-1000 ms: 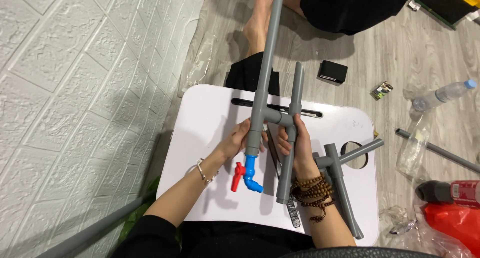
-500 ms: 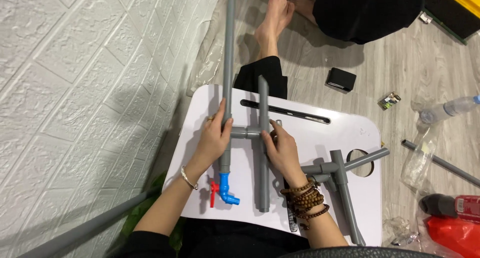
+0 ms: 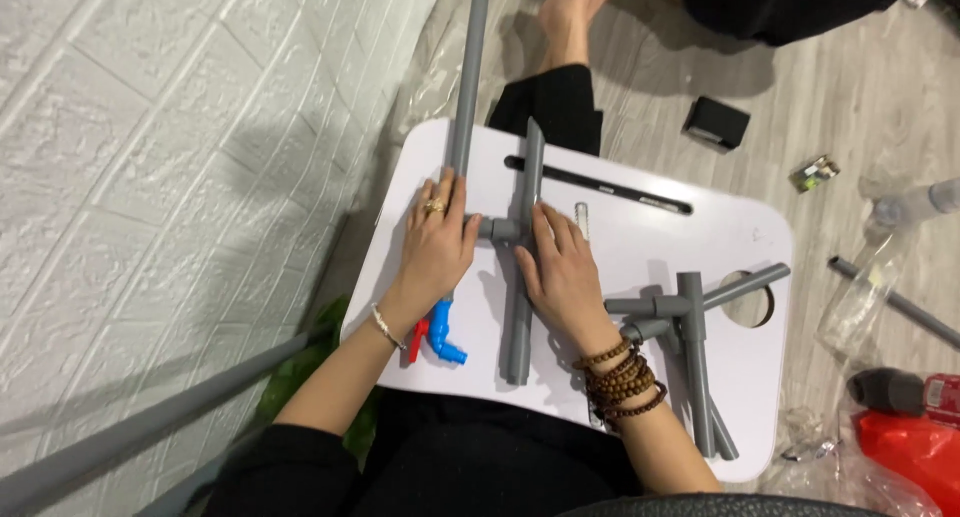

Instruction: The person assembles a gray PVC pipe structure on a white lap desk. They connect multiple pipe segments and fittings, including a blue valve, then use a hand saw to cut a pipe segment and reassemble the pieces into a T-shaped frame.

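My left hand [image 3: 436, 245] presses flat on a long grey pipe [image 3: 468, 67] that runs off the top of the white lap table [image 3: 650, 237]. My right hand [image 3: 562, 272] rests on a shorter parallel grey pipe [image 3: 520, 327]. A short grey cross piece [image 3: 496, 229] joins the two pipes between my hands. A blue and red valve [image 3: 436, 335] sits at the near end of the long pipe, just below my left wrist. The whole assembly lies flat on the table.
A second grey pipe assembly [image 3: 690, 327] lies on the table's right side. A black slot [image 3: 600, 185] runs along the far edge. On the wood floor lie a black box [image 3: 716, 124], a loose pipe [image 3: 895, 299], plastic bottles and a red bag [image 3: 905, 447]. Another person's foot [image 3: 570, 7] is beyond the table.
The pipe assembly was raised and tilted in my hands a second ago; now it lies flat on the table with both hands pressing on it.
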